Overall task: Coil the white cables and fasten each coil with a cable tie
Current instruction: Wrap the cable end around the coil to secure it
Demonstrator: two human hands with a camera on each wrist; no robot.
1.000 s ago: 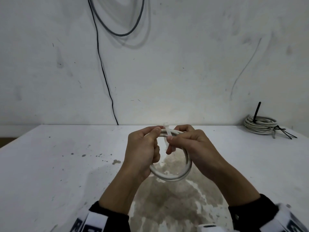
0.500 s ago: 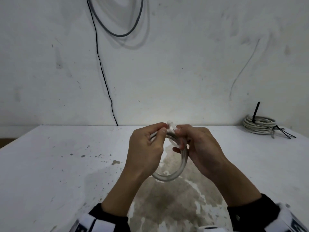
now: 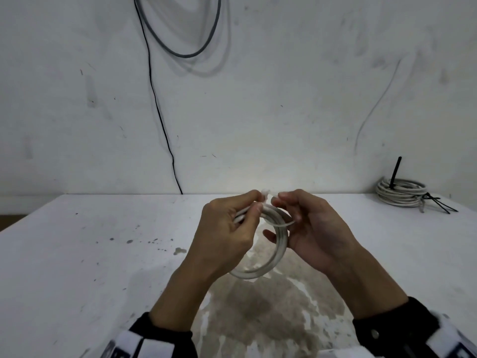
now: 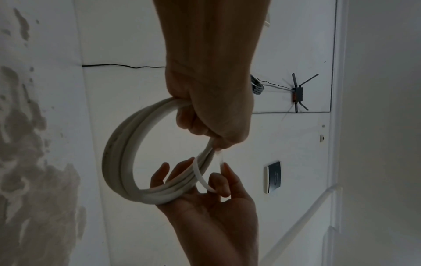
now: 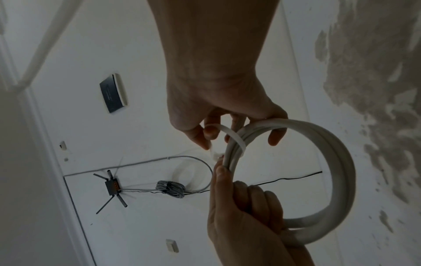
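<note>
A small coil of white cable [image 3: 281,244] hangs upright above the table between both hands. My left hand [image 3: 254,202] grips the coil's top left part, thumb and forefinger pinched near the head of a white cable tie [image 3: 280,224]. The tie's strap loops loosely round the coil's strands. My right hand [image 3: 280,200] pinches the tie near its head, with its lower fingers behind the coil. In the left wrist view the coil [image 4: 116,147] and tie [image 4: 199,175] lie against the right palm. The right wrist view shows the strap [image 5: 237,140] crossing the coil [image 5: 341,162].
A tied coil of pale cable [image 3: 400,195] with black ties lies at the table's back right corner. The white table [image 3: 103,254] has a worn brown patch [image 3: 271,311] under my hands. A thin black wire [image 3: 160,120] and a grey cable loop [image 3: 180,52] hang on the wall.
My right hand has shifted right off the top of the coil, drawing the tie's strap out into a loose loop. The coil has turned more edge-on. The left hand keeps its grip.
</note>
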